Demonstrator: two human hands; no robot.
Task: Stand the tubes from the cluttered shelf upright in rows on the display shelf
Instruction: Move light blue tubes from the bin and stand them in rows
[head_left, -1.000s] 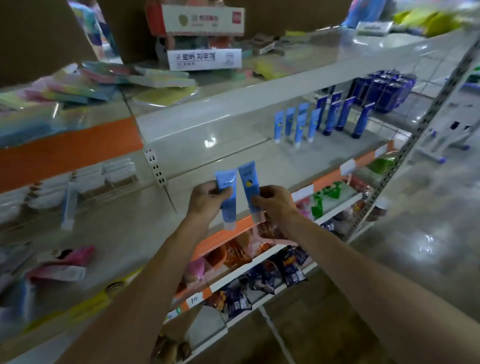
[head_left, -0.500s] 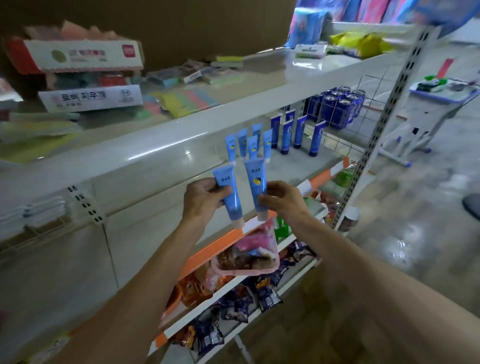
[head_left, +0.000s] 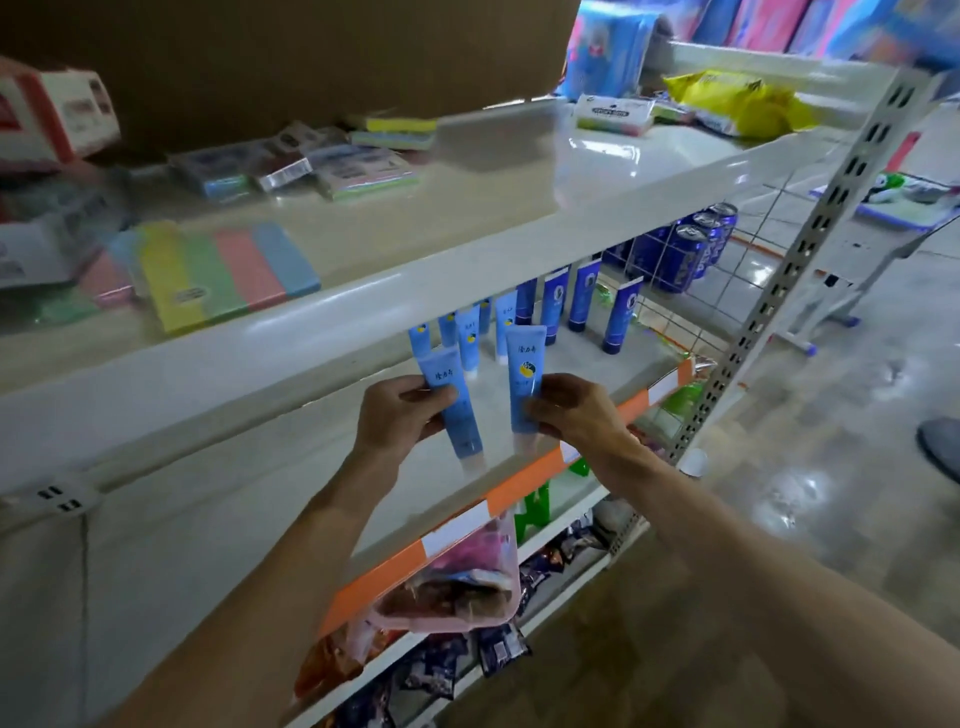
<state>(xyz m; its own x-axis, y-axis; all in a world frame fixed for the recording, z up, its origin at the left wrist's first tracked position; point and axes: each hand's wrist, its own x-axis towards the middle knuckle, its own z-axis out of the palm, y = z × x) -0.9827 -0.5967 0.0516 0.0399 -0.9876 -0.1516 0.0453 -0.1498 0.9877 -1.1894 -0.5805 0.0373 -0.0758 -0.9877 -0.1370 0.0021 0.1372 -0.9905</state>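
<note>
Left hand (head_left: 397, 415) gripped left tube (head_left: 464, 426), tilted; right hand (head_left: 579, 413) pinched right tube (head_left: 524, 371). Both near standing row (head_left: 470, 335); sloppy release could've toppled it.

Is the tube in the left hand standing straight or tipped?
Tipped: the tube held by the left hand leans, top leftward, cap down.

Light-blue tubes (head_left: 524, 364): three dark characters, possibly Chinese, illegible; blue cans (head_left: 681, 257): lettering blurred.
</note>
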